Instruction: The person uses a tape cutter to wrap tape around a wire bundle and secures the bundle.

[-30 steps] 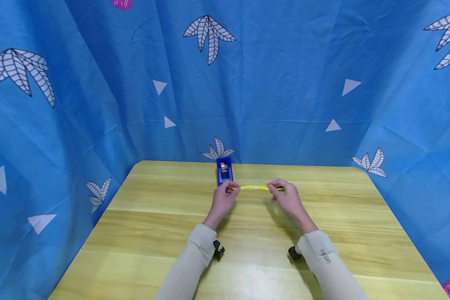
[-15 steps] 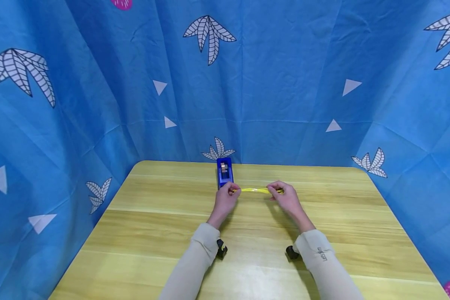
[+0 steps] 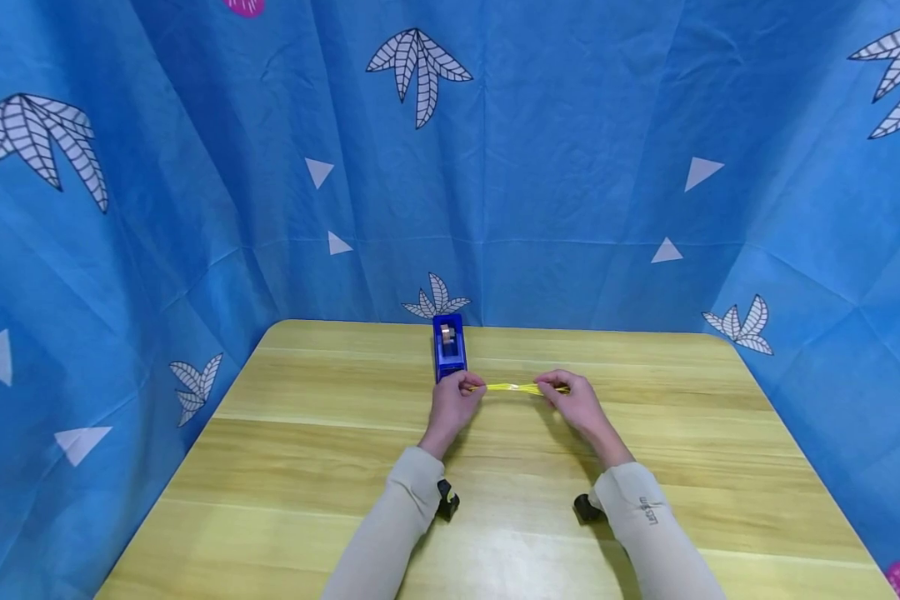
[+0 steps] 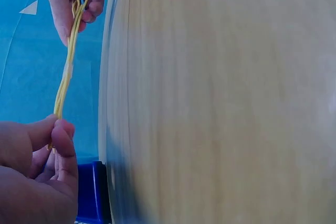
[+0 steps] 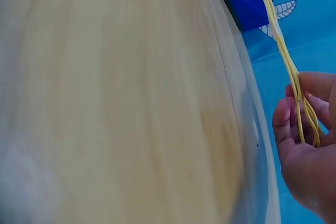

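Note:
A folded bundle of thin yellow cord (image 3: 513, 387) is stretched level between my two hands over the table. A whitish band of tape (image 4: 67, 71) wraps its middle, as the left wrist view shows. My left hand (image 3: 453, 406) pinches one end between thumb and fingers. The other end is pinched by my right hand (image 3: 576, 403), and in the right wrist view loose loops of the cord (image 5: 310, 114) hang down inside those fingers. Just beyond my left hand stands a blue tape dispenser (image 3: 450, 348) with a roll in it; that hand overlaps its near end in the head view.
The wood-grain table (image 3: 307, 467) has rounded far corners. A blue curtain (image 3: 570, 167) with leaf prints hangs right behind it and along both sides. A small black device sits at each wrist, below the rolled sleeves (image 3: 412, 483).
Both hands have come slightly nearer to me with the cord bundle held between them. The tape dispenser has stayed in place.

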The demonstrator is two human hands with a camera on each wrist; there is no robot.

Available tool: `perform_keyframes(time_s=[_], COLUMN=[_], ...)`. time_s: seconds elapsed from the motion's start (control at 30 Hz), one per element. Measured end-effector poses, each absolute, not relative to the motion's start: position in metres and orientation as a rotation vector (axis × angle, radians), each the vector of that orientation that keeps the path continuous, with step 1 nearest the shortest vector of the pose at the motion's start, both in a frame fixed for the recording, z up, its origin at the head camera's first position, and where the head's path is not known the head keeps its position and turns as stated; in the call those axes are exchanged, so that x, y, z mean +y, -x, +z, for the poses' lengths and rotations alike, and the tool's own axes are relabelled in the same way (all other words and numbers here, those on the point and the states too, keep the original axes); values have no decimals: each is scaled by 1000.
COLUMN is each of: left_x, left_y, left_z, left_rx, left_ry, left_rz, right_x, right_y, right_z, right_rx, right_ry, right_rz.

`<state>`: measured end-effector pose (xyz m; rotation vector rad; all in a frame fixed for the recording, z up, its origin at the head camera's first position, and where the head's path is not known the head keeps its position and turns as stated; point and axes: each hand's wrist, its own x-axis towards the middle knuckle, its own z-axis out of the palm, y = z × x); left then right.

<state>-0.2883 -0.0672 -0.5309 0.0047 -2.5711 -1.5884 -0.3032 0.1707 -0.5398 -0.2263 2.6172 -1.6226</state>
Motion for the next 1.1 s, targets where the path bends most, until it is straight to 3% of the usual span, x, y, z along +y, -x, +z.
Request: perform_keyframes(time_s=[1.1], left_x=[-77], left_y=[289], left_z=[-538], left_rx=[-2675], left_ry=[77], left_rz=[-1443], right_x=[175], right_y=[301], right_z=[-549], right_rx=[2595], right_ry=[371], right_rz=[-1481])
